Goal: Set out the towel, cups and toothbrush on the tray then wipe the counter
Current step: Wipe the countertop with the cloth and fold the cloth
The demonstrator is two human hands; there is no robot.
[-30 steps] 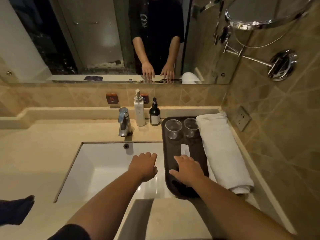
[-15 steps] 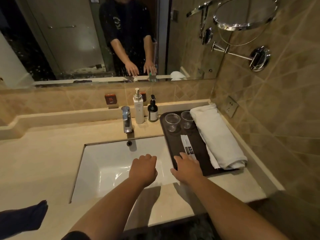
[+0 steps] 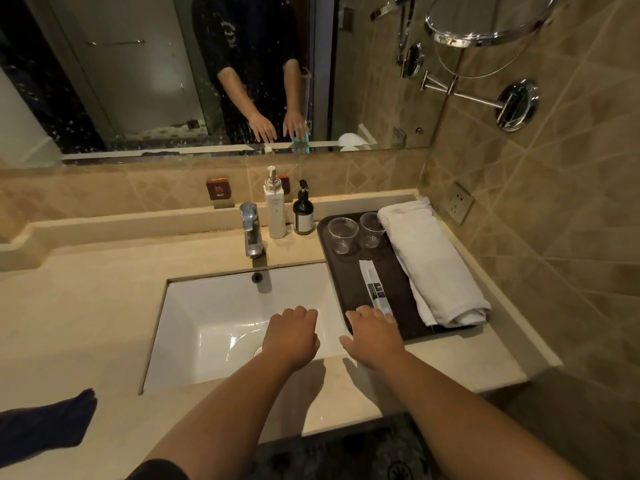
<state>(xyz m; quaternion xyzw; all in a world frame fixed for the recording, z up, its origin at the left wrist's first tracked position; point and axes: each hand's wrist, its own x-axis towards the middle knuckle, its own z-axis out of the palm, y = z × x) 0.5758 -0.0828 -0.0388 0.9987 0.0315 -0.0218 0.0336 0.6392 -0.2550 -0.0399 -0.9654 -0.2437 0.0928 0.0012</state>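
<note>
Resting at the tray's (image 3: 329,251) near corner, the right hand (image 3: 374,337) lies flat, fingers (image 3: 363,311) loosely spread and holding nothing, likely to square the tray. The left hand (image 3: 291,337) hovers over the sink (image 3: 207,323), fingers curled, empty. On the tray the two cups (image 3: 343,233) stand at the back, the wrapped toothbrush (image 3: 375,289) lies mid-tray, and the folded towel (image 3: 433,265) runs along the wall side. Wiping the counter (image 3: 86,306) seems next; a dark cloth (image 3: 45,427) lies at its left edge.

We see a matt dark tray (image 3: 349,271) holding clear plastic cups (image 3: 343,233) and a soft white cloth towel (image 3: 433,265). Beside our hands, the glossy white sink (image 3: 214,306) sits in smooth beige stone counter (image 3: 86,306), under a shiny metal tap (image 3: 251,226).
</note>
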